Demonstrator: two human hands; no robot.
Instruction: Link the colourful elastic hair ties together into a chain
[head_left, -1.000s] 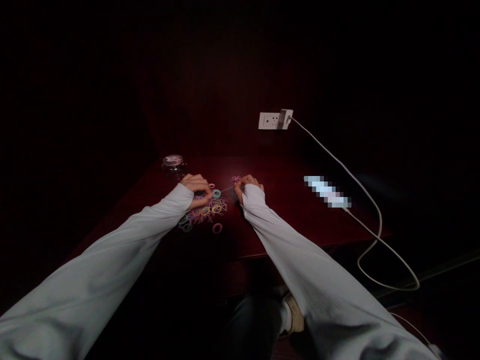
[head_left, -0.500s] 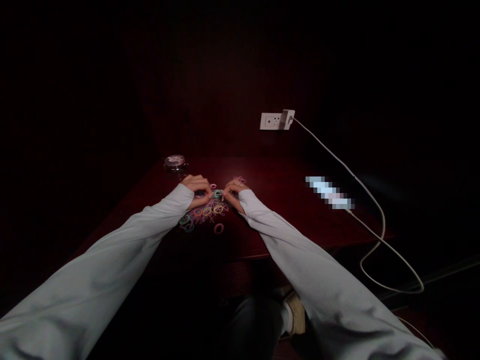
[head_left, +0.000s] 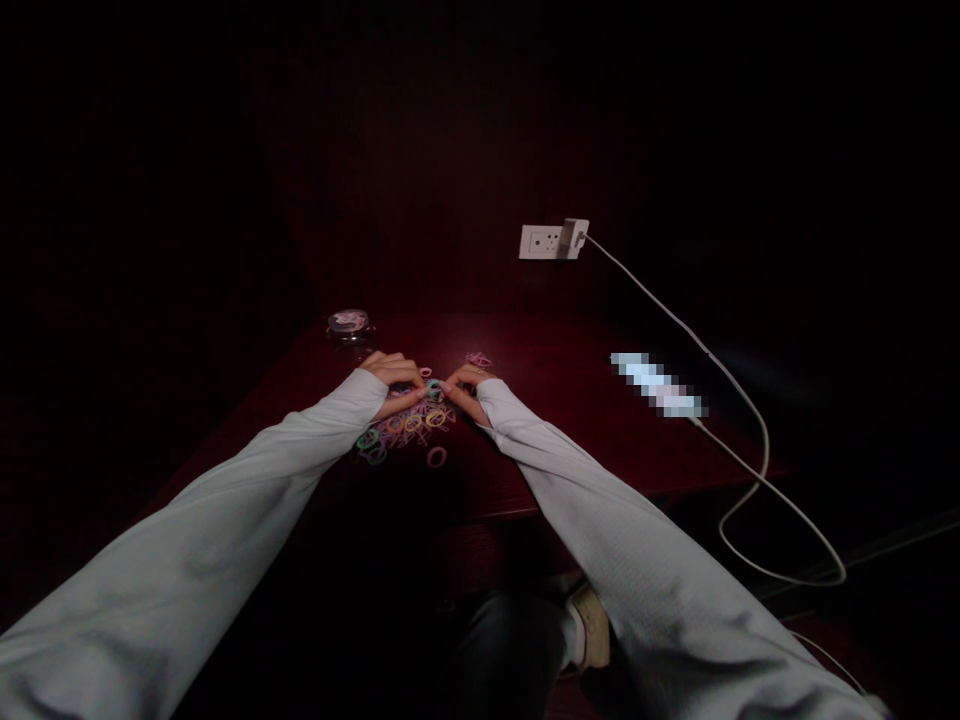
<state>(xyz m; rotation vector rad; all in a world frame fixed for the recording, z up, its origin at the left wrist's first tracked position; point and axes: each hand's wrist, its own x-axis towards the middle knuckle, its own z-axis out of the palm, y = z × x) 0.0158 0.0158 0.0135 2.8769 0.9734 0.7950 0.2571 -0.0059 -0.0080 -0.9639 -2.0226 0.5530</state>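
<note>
Over a loose pile of small colourful hair ties on the dark red table, my two hands work close together. My left hand is closed, thumb and forefinger pinched at the left side of a green hair tie. From the other side, my right hand pinches at the same green ring; the fingertips partly cover it. A single pink hair tie lies apart, nearer the table's front edge. Behind my right hand sits a small bunch of pink-purple bands.
A clear round jar with a patterned lid stands at the back left. At right lies a blurred-out bright device, its white cable looping off the table edge up to a charger in the wall socket.
My fingertips have come slightly closer together around the green hair tie. More of the pink-purple bunch behind my right hand shows. The other things stay where they were.
</note>
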